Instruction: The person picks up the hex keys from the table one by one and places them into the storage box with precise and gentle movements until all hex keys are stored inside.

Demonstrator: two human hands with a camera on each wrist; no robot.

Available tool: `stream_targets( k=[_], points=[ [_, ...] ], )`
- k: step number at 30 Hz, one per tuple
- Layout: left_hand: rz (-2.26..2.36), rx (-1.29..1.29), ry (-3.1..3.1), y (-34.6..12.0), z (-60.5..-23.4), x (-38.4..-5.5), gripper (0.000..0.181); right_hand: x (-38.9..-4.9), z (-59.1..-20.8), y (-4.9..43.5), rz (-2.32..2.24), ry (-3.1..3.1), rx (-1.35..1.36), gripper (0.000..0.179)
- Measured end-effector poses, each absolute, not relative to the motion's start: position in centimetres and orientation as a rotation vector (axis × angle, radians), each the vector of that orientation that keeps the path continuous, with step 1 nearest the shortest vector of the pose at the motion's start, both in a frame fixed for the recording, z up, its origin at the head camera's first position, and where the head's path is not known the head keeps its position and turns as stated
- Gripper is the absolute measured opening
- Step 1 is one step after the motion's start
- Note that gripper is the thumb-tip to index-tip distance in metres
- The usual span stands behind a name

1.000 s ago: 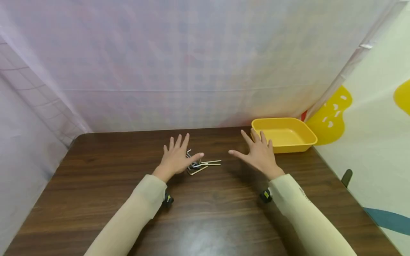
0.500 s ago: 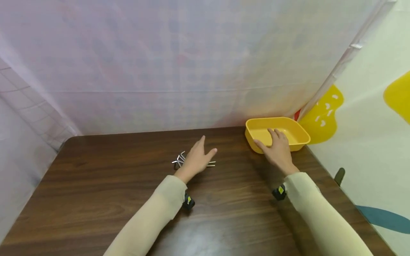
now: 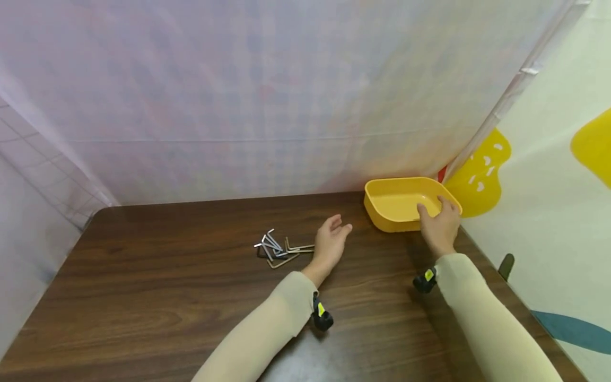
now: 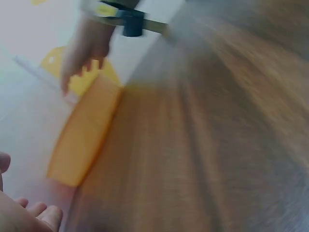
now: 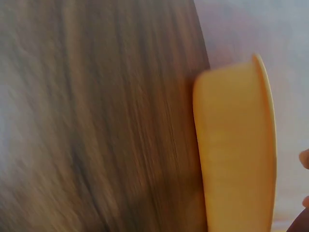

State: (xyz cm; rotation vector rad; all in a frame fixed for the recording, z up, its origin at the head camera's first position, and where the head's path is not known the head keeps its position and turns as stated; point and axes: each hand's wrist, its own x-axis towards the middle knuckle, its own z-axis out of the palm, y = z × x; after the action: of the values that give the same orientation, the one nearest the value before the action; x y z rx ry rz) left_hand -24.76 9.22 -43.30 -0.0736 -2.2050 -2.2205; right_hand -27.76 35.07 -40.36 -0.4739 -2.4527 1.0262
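Observation:
A yellow plastic basin (image 3: 392, 224) stands at the table's far right corner, with nothing visible inside it. My right hand (image 3: 439, 227) is over its near right rim, thumb and fingers spread apart; the left wrist view shows that hand (image 4: 83, 52) with fingers pointing down above the basin's far end (image 4: 82, 137). Whether it touches the rim cannot be told. My left hand (image 3: 329, 248) hovers left of the basin, fingers loosely bent, holding nothing. Just left of it lies a loose pile of hex keys (image 3: 273, 247), silver, brass-coloured and black.
The dark wood-grain table (image 3: 157, 286) meets a pale cloth (image 3: 229, 106) along its back edge. A printed cloth (image 3: 549, 212) hangs close on the right side, beside the basin. Each wrist carries a small black camera (image 3: 322, 318).
My left hand has passed rightward over the hex keys and now stands right of them. The right hand has moved right, from the basin's left side to its near right rim.

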Motion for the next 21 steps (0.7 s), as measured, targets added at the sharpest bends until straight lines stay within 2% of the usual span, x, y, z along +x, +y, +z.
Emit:
stream_targets(
  k=[5, 11, 16, 21],
  points=[
    [-2.131, -0.131, -2.305, 10.7, -44.2, -24.9, 0.058, -28.1, -40.6, 37.1, 1.104, -2.443, -0.537, 0.079],
    [-2.117, -0.119, -2.343, 11.8, -44.6, -25.3, 0.064, -28.4, -40.6, 39.2, 1.124, -2.418, -0.591, 0.079],
    [-2.136, -0.099, -2.345, 13.3, -44.5, -25.2, 0.063, -28.6, -40.2, 41.2, 1.142, -2.455, -0.64, 0.081],
    [-2.149, -0.124, -2.355, 14.5, -44.5, -24.9, 0.062, -28.7, -40.5, 42.4, 1.202, -2.518, -0.595, 0.09]
  ],
)
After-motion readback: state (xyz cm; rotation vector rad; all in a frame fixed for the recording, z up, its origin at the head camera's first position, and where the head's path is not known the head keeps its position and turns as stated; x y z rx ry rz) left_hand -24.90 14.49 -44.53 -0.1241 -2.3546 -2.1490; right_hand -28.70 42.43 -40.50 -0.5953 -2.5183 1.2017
